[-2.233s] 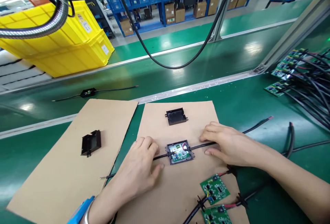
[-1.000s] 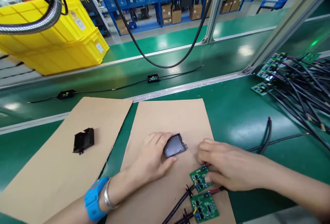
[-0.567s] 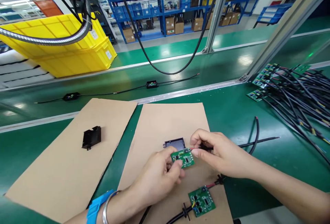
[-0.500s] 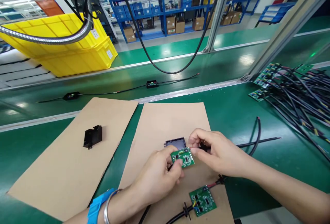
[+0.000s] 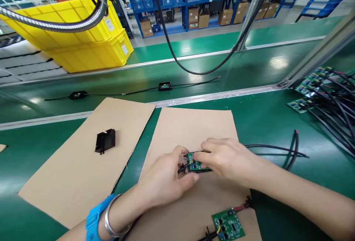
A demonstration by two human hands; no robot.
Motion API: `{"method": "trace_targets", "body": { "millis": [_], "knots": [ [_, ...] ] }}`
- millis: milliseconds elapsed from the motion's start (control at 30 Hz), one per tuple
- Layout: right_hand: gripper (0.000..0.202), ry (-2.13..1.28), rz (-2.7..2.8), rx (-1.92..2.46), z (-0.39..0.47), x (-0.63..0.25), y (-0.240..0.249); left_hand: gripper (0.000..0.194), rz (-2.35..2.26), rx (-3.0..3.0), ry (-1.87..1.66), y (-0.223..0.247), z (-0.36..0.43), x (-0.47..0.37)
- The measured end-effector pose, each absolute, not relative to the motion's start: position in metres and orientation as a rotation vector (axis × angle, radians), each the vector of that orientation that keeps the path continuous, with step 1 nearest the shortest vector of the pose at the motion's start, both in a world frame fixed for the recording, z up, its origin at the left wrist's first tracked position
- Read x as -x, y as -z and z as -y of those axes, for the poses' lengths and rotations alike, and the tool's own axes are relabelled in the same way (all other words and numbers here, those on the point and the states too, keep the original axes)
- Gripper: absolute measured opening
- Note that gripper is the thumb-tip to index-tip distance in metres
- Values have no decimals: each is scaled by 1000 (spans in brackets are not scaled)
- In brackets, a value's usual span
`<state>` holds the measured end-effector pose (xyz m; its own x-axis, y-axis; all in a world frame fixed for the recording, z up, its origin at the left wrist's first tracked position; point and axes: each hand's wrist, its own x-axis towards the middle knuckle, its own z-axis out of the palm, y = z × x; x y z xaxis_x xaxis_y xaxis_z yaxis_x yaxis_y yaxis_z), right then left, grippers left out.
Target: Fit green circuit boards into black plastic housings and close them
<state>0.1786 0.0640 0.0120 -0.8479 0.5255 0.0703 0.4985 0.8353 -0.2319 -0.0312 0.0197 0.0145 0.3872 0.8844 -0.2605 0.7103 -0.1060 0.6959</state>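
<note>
A small green circuit board (image 5: 193,161) with black cables sits inside a black plastic case, low on the right cardboard sheet (image 5: 194,122). My left hand (image 5: 163,180) grips the board and case from the left side. My right hand (image 5: 224,157) presses down on the board from the right, its fingers covering most of it. The case is mostly hidden under both hands. A blue band and a metal bangle are on my left wrist.
Another green board (image 5: 227,226) with cables lies near the bottom edge. A black case part (image 5: 105,141) rests on the left cardboard. Two cabled black units (image 5: 164,86) lie on the conveyor belt. A heap of wired boards (image 5: 324,93) is at right. Yellow bins (image 5: 83,37) stand behind.
The cased board went to the belt. My left hand took the empty case, my right hand a new board; both hands have now lowered the board into the case on the cardboard.
</note>
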Motion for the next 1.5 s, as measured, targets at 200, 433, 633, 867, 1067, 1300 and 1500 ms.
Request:
{"method": "trace_targets", "body": {
  "millis": [200, 433, 633, 867, 1067, 1300, 1500],
  "knots": [
    [14, -491, 2938, 736, -87, -179, 3, 61, -1451, -2167, -189, 8, -22, 40],
    [12, -466, 2967, 934, -81, -171, 1, 53, -1421, -2164, -160, 15, -27, 44],
    [11, -431, 3018, 934, -78, -163, -5, 60, -1383, -2112, -121, 7, -30, 50],
    [20, -530, 2938, 912, -78, -165, -1, 15, -1353, -2080, 11, -19, -42, 52],
    [14, -493, 2895, 868, -81, -168, 9, 18, -1475, -2487, -126, -3, -27, 32],
    [14, -497, 2858, 876, -82, -168, 13, 24, -1598, -2849, -89, 19, -8, 27],
    [9, -491, 2860, 821, -85, -166, 14, 22, -1515, -2844, 390, 13, -19, 21]
  ]
}}
